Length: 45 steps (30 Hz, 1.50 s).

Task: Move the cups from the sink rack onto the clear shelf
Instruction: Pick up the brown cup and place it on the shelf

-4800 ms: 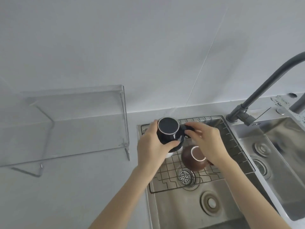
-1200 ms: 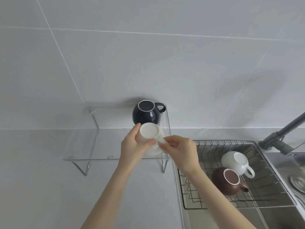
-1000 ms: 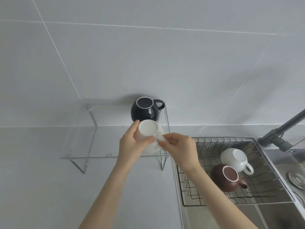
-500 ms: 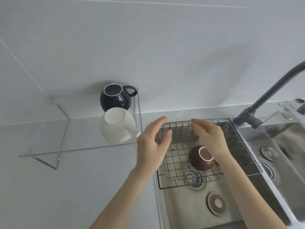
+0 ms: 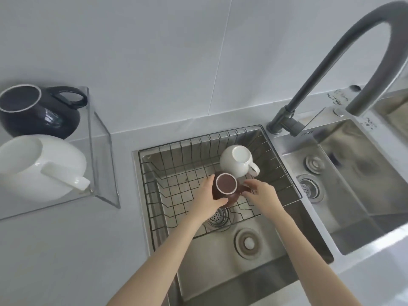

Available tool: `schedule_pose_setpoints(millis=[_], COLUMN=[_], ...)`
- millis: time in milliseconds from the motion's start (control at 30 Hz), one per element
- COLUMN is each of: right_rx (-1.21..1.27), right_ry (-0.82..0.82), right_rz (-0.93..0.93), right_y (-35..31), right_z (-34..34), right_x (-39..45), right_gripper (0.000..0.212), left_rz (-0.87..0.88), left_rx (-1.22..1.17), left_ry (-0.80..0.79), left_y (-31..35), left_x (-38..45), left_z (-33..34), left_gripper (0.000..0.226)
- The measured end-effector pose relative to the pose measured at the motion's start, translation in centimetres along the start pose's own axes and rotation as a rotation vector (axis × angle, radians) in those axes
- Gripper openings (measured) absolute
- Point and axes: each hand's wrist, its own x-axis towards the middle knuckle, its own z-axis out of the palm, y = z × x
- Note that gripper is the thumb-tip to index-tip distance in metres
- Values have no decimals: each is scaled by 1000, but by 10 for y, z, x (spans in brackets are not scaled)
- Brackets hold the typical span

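Note:
A brown cup (image 5: 226,188) sits upside down in the wire sink rack (image 5: 176,171). My left hand (image 5: 206,200) wraps its left side and my right hand (image 5: 261,195) pinches its handle on the right. Behind it in the rack a white cup (image 5: 238,162) lies with its handle toward the right. On the clear shelf (image 5: 100,151) at the far left stand a black cup (image 5: 37,113) at the back and a white cup (image 5: 42,166) in front of it.
A grey arched faucet (image 5: 331,69) rises behind the sink and curves over to the right. A second steel basin (image 5: 364,184) lies to the right. Two drains (image 5: 248,241) sit in the near basin below the rack. Grey counter spreads at the lower left.
Both hands have dropped from above the rack's back edge down onto the brown cup. The white cup they let go of stands on the shelf. The view has swung right and closer.

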Motion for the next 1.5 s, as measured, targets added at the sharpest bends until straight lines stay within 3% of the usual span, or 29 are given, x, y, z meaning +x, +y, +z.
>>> schedule_pose_setpoints(millis=[133,433,567,700,967,1100,1267,1500], right_rx=[-23,-60,-70,7,172,283,219,199], right_ry=[32,66,91,136,96,-11,-106,-300], right_rz=[-49,-122,-195,-329,-691,-792,-920,-886], right_y=[7,-5,-33,-86,-232,-295,-372,-441], right_z=[7,3,-7,-34,-67,-47,10,91], right_x=[8,11,-1,-23,-88,-106,-116,-101], right_gripper=[21,17,17,21,31,26,22,21], left_rz=[-15,15,77,240,476,450,340,198], left_rx=[-48,-137,-136,-74,-63,-167,-246,-286], left_ry=[84,267,356,463,871,1006,1172,1234], left_y=[-5,5,21,43,76,67,27,-28], left_x=[4,-9,-27,-62,-145,-182,-214,-220], left_z=[12,-1,-26,-61,-164,-214,-271,-332], left_gripper=[80,61,62,69,77,83,83,71])
